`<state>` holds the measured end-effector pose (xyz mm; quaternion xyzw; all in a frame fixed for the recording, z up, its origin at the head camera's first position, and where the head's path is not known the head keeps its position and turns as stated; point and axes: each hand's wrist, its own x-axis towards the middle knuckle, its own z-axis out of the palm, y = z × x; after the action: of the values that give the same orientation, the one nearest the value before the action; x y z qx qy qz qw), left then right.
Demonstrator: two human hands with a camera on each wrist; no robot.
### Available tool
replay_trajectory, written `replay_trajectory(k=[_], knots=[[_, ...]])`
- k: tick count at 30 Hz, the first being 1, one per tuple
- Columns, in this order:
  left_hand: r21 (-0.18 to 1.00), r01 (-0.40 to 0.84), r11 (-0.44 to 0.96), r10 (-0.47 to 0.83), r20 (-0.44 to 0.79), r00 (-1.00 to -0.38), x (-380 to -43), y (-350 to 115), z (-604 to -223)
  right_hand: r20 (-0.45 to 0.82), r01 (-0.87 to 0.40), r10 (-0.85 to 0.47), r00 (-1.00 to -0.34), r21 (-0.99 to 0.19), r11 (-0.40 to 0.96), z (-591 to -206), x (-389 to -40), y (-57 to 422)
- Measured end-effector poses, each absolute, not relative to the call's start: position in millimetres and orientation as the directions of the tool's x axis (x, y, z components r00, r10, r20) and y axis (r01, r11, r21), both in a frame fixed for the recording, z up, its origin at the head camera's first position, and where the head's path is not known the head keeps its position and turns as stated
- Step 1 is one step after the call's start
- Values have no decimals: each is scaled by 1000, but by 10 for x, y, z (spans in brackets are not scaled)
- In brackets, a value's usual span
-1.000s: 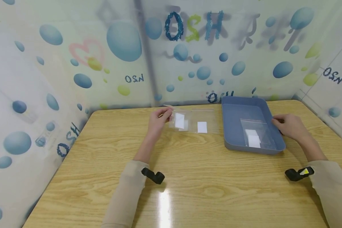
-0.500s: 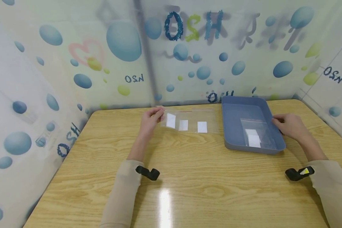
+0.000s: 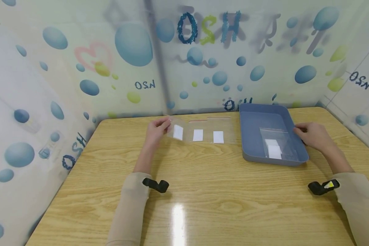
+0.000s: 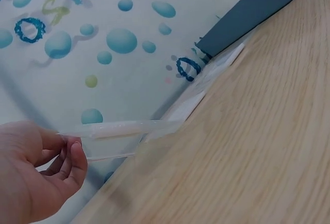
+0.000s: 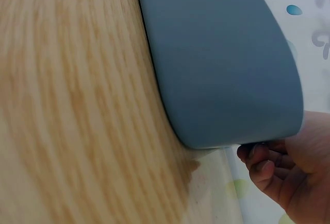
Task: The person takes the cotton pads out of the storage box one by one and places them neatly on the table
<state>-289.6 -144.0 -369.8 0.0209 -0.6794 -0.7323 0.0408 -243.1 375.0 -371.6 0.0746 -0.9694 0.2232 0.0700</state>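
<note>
My left hand point(image 3: 156, 132) pinches the left edge of a clear zip-lock bag point(image 3: 178, 132) with a white slip inside; the bag slants up from the table at the back. In the left wrist view, thumb and fingers hold that bag point(image 4: 113, 130) by its end. Two similar zip-lock bags, one in the middle point(image 3: 198, 135) and one at the right point(image 3: 218, 137), lie flat in a row beside it. With my right hand point(image 3: 313, 136) I grip the right rim of a blue-grey tray point(image 3: 259, 119). Inside the tray lies zip-lock bagging point(image 3: 273, 150) with white slips, overlapping so the count is unclear.
The wood-grain table point(image 3: 203, 191) reaches back to a patterned wall covering point(image 3: 203, 68) with blue bubbles. The tray stands just right of the row of bags. A black wrist camera sits on each sleeve, left point(image 3: 156, 185) and right point(image 3: 323, 187).
My left hand has moved left with its bag, away from the middle bag, which it overlapped earlier. The right hand and the tray have stayed in place.
</note>
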Motion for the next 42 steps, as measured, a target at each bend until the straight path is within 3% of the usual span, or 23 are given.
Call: replay_trajectory(k=[13, 25, 42], knots=[[996, -44, 78, -193, -28, -981, -2866, -1516, -3709, 178, -173, -108, -978, -402, 899, -3726, -2455, 3767], [881, -53, 471, -270, 87, -959, -2866, -1529, -3818, 182, -175, -108, -977, -408, 896, -3756, -2462, 3781], [791, -36, 611, -215, 121, -969, -2881, -1521, -3911, 175, -171, -106, -979, -415, 894, -3741, -2452, 3773]])
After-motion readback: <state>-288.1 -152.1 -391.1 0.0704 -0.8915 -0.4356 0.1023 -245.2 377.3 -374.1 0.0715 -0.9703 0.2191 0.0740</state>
